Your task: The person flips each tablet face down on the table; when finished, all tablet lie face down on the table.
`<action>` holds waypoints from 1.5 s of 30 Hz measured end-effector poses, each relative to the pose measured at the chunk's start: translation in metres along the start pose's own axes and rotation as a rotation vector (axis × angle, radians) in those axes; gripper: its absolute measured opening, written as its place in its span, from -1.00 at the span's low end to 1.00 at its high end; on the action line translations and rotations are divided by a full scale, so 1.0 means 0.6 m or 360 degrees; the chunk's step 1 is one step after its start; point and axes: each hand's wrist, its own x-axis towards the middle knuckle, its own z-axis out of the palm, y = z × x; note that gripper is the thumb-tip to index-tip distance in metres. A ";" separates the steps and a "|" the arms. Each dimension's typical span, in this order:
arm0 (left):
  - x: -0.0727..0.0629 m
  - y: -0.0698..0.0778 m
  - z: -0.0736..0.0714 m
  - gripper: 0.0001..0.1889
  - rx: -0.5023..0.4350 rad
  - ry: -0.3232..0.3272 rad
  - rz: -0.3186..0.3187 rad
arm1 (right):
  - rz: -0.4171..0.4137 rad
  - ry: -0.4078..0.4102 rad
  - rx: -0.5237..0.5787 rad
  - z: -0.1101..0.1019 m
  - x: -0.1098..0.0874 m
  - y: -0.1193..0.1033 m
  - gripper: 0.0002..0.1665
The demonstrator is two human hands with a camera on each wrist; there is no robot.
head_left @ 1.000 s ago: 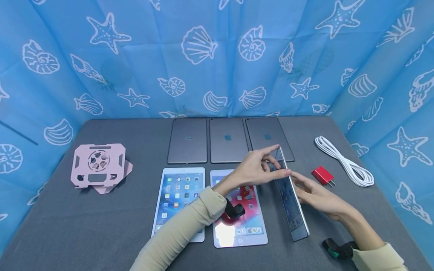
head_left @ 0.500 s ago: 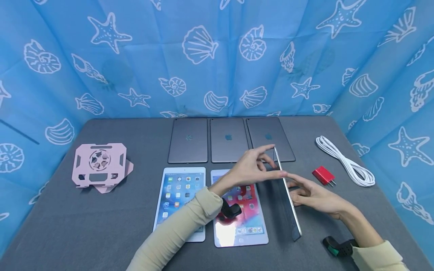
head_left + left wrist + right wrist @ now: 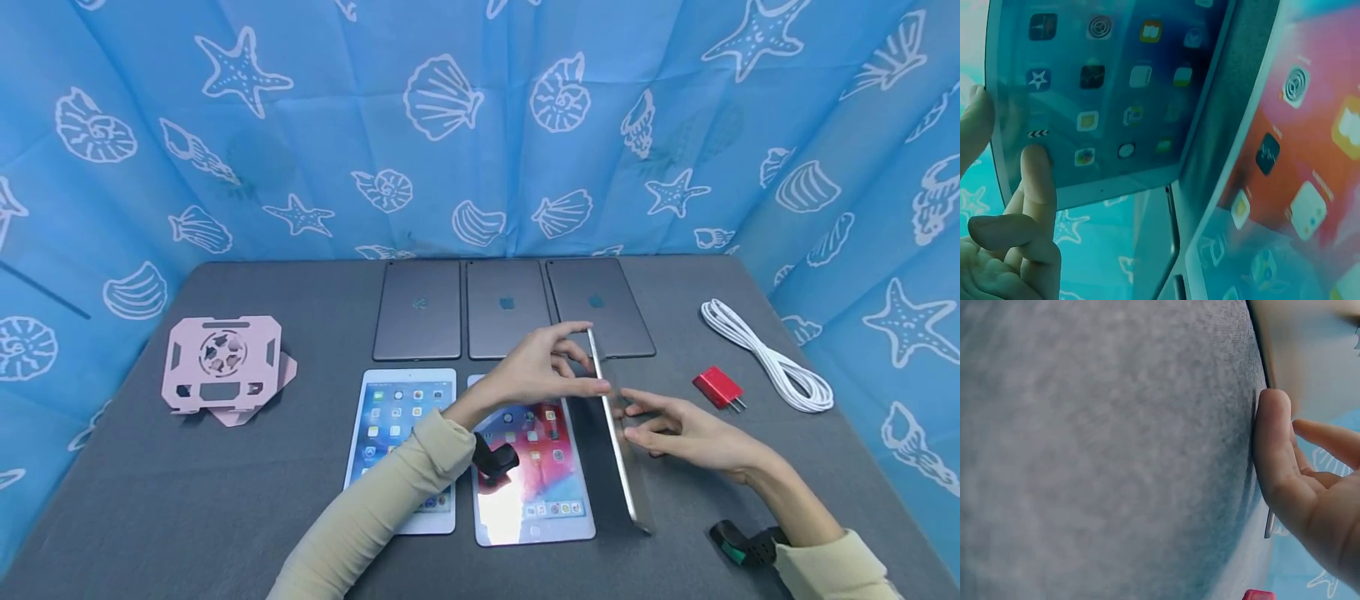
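A white-framed tablet [image 3: 617, 454] stands on its long side, tilted to the left, edge-on in the head view. My left hand [image 3: 543, 367] grips its upper edge, with thumb and forefinger on the rim and other fingers against the screen. App icons show on that tablet's screen [image 3: 1110, 81] in the left wrist view. On the back's side, my right hand [image 3: 682, 429] has its loosely bent fingers at the tablet; whether they all touch is unclear. Left of it lie two lit tablets, one with a red wallpaper [image 3: 536, 492], the other blue [image 3: 401, 417].
Several dark grey tablets lie face down behind, among them a middle one [image 3: 506, 329]. A red charger plug [image 3: 717, 387] and a coiled white cable [image 3: 765, 354] lie at right. A pink folding stand [image 3: 222, 392] is at left. A blue curtain [image 3: 480, 125] hangs behind.
The held tablet has turned over from screen side showing to edge-on, with its back now slightly visible. Both hands have shifted left with it.
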 end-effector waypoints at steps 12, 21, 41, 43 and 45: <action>-0.009 -0.006 -0.004 -0.12 -0.0054 0.0055 -0.0125 | 0.0081 0.0054 -0.0083 0.003 0.002 -0.008 0.04; -0.008 -0.007 0.004 -0.08 -0.0108 0.0074 -0.0197 | 0.0111 0.0160 -0.0159 -0.003 -0.002 -0.003 0.10; 0.007 -0.029 0.021 -0.05 -0.0182 0.0050 -0.0318 | 0.0192 0.0364 -0.0243 -0.018 -0.010 0.014 0.15; 0.009 -0.032 0.024 -0.06 -0.0183 0.0060 -0.0328 | 0.0194 0.0384 -0.0246 -0.020 -0.010 0.015 0.15; 0.011 -0.035 0.027 -0.07 -0.0189 0.0080 -0.0342 | 0.0203 0.0402 -0.0268 -0.022 -0.009 0.017 0.16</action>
